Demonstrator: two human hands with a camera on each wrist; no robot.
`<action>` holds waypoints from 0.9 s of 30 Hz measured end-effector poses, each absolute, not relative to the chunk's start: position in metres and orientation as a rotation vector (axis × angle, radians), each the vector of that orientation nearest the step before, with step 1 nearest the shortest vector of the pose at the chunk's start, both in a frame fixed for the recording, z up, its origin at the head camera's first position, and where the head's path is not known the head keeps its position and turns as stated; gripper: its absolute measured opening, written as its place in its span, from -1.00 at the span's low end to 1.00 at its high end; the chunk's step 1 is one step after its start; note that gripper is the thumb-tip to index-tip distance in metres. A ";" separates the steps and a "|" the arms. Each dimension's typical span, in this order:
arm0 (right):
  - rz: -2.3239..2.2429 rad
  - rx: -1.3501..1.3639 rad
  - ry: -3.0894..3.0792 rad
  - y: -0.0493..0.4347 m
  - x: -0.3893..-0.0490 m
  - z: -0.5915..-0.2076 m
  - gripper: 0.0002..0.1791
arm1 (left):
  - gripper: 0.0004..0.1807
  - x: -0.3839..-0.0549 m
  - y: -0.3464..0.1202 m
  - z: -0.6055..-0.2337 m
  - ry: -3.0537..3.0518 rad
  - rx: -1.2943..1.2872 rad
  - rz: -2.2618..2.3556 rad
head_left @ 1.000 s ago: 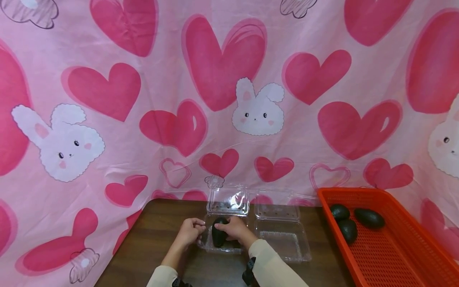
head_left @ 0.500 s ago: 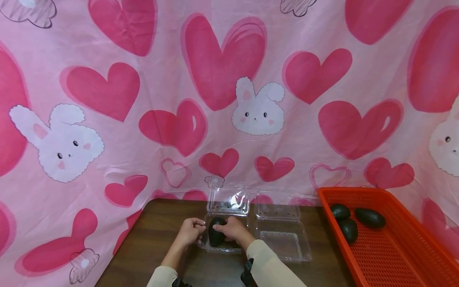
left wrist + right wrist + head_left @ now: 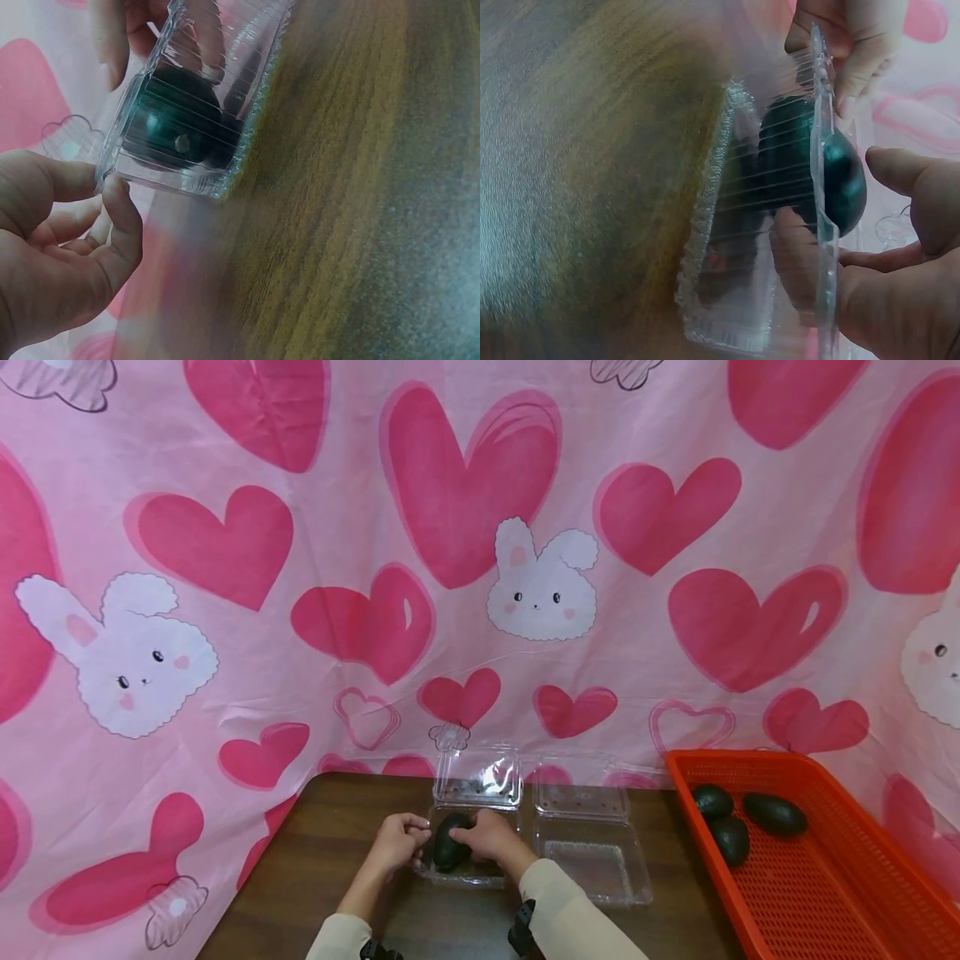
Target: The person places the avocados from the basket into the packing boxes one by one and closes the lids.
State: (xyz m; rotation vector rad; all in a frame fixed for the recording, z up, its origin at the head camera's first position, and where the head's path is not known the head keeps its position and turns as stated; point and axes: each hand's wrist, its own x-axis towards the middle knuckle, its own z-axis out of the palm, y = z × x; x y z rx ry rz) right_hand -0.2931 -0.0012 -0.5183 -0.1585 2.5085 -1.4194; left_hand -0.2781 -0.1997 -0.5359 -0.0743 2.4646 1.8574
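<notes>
A dark green avocado [image 3: 448, 845] sits in the base of the left clear plastic clamshell box [image 3: 480, 882], whose lid stands raised at the back. My right hand [image 3: 495, 839] holds the avocado from the right, its thumb lying over the fruit in the head view. In the right wrist view the fingers [image 3: 791, 251] reach inside the box wall, beside the avocado [image 3: 846, 187]. With thumb and forefinger, my left hand [image 3: 71, 240] pinches the box rim at its left side. Through the ribbed wall, the avocado [image 3: 176, 120] shows its stem end.
A second clear clamshell box [image 3: 592, 868] lies with its lid up to the right. Farther right, an orange plastic basket [image 3: 840, 893] holds 3 avocados [image 3: 774, 814]. The brown wooden table [image 3: 337, 827] ends against a pink cloth with hearts and rabbits.
The avocado has turned in my right hand, from nearly straight to slanting, and shifted slightly left. My left hand stays at the box rim.
</notes>
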 end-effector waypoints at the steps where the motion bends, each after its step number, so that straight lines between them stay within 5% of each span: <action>1: -1.409 -0.168 2.520 0.000 -0.293 -0.517 -0.62 | -0.84 -0.278 -0.200 -0.536 2.465 -0.068 1.857; 27: -1.268 -0.358 2.692 0.041 -0.280 -0.467 -0.24 | -0.84 -0.279 -0.201 -0.539 2.469 -0.060 1.840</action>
